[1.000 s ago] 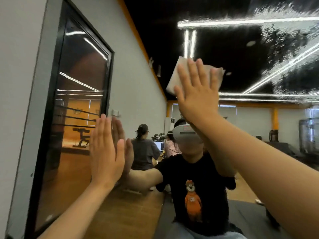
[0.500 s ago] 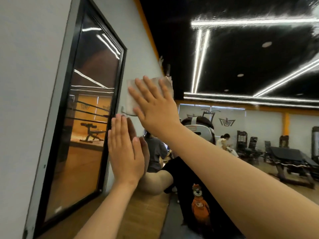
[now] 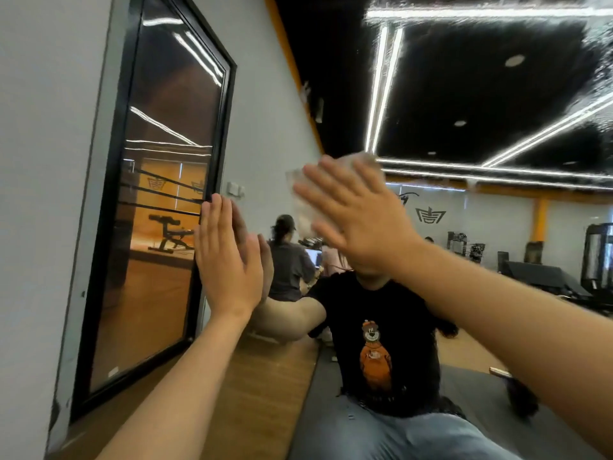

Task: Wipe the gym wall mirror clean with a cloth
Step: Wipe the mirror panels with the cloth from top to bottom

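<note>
Wall emblem (image 3: 430, 214): a black crest-like mark of stacked bars with no legible letters. It stands on the pale far wall (image 3: 497, 227) seen in the mirror (image 3: 497, 134).
Panel emblems (image 3: 156, 184): the same crest shows twice, small and dim, inside the black-framed glass panel (image 3: 159, 293).
Shirt print (image 3: 374, 353): a cartoon bear in orange on the black T-shirt (image 3: 381, 300). The patch on its chest is too small to read.
Sticker (image 3: 112, 371): a pale label at the glass panel's lower corner. Its print cannot be made out.
Laptop screen (image 3: 313, 257): lit, contents blurred.
Words and numbers: none legible anywhere.
</note>
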### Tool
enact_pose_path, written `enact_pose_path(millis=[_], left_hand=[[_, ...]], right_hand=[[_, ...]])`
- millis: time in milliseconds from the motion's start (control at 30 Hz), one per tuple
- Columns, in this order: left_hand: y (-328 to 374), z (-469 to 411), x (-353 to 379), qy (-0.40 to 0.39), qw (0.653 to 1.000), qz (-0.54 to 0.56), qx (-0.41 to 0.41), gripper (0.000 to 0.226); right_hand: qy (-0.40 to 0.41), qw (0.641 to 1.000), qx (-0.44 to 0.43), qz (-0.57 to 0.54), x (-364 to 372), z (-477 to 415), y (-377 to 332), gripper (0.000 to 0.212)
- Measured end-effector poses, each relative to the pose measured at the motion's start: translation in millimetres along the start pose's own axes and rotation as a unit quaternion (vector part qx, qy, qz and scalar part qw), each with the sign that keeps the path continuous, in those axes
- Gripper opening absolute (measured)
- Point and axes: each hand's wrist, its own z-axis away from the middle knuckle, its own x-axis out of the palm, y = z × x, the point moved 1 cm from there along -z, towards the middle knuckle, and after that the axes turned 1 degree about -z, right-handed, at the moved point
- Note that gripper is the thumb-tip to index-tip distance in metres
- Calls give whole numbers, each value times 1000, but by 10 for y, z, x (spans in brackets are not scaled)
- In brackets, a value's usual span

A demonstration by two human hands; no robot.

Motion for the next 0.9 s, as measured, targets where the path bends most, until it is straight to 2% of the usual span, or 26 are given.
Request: enact_pose_path(millis=[133,233,300,533,667,733,833,900], left_hand=[[-5,-6,13,1,1000,-19,-2,63],[-10,-8,8,2,1000,-26,-5,64],[-9,-6,3,2,1000,-30,-4,64],[5,-4,-9,-7,999,-43,-3,65],[25,-8,-25,-9,999,-45,-1,66],[28,-10,-25,-9,999,-47,1,66],[23,-8,-21,-9,999,-43,1,65],[19,-9,-19,-10,999,-48,3,64]], right_hand=[[-7,993,115,-2,-202,-48,607,59],[-4,982,188,7,-174,-3,484,61],[2,978,206,9,-110,99,271,60],[-25,998,63,-11,25,1010,-518,59],[-54,998,-27,-3,13,1163,-303,58],[-40,999,16,-7,-44,1078,0,56],[1,988,152,-7,-188,870,595,54],[8,977,214,-3,-266,793,894,54]])
